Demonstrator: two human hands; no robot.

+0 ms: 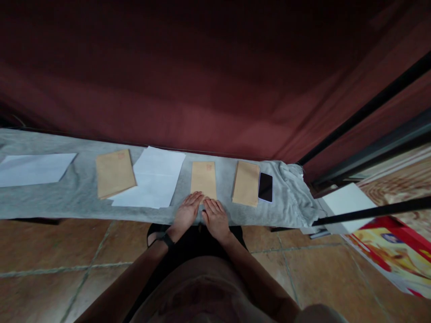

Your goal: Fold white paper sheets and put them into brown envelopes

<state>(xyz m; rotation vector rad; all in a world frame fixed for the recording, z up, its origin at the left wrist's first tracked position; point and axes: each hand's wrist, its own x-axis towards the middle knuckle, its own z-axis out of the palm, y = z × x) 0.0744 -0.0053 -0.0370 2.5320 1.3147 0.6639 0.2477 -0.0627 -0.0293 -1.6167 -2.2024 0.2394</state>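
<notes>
A brown paper envelope [203, 176] with a faint reddish mark near its top right corner lies upright in front of me on the grey cloth. My left hand [187, 211] rests on its lower left end, fingers stretched and flat. Beside it, my right hand [215, 217] lies on the lower right end, its fingers also extended. The two hands' fingertips nearly meet there, hiding the envelope's bottom edge. White paper sheets [155, 177] are to the left, partly under a stack of brown envelopes [115, 174]. Another envelope stack [246, 184] is to the right.
A dark-screened phone [266, 187] touches the right stack. More white paper [33, 168] lies far left on the cloth-covered narrow table [81, 206]. A dark red curtain [202, 112] hangs behind. At right are black poles [370, 211], a white box [348, 202] and a colourful carton [393, 251].
</notes>
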